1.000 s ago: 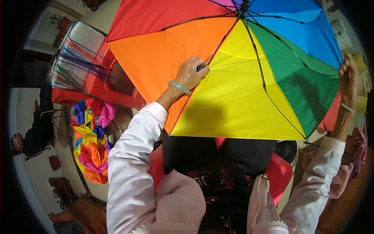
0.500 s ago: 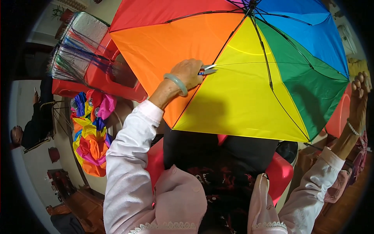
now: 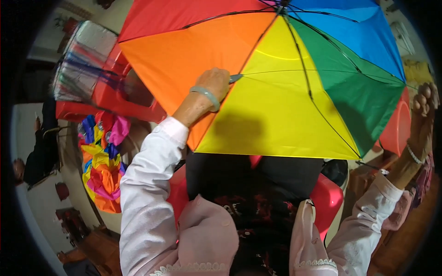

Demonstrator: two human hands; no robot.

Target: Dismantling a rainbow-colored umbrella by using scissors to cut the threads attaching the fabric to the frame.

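A rainbow-coloured umbrella [image 3: 285,119] lies spread over my lap with its inner side and dark ribs toward me. My left hand [image 3: 214,83], a pale green bangle at its wrist, is closed at the seam between the orange and yellow panels. Out of it pokes the grey blade of small scissors [image 3: 236,78]; their handles are hidden in the fist. A thin dark thread [image 3: 304,70] stretches from beside the blade across the yellow and green panels toward my right hand [image 3: 424,103]. That hand is raised at the far right, fingers pinched together at the thread's end.
To the left, a white foam block [image 3: 87,60] hung with coloured threads rests on a red plastic stool [image 3: 124,99]. Below it lies a heap of bright folded umbrella cloth [image 3: 103,170]. A person in dark clothes [image 3: 39,147] sits at the far left. A red chair [image 3: 397,129] stands at right.
The scissors' two blades were apart and now look closed, with less of them showing. The whole view has shifted slightly; my right hand stays out at the far right.
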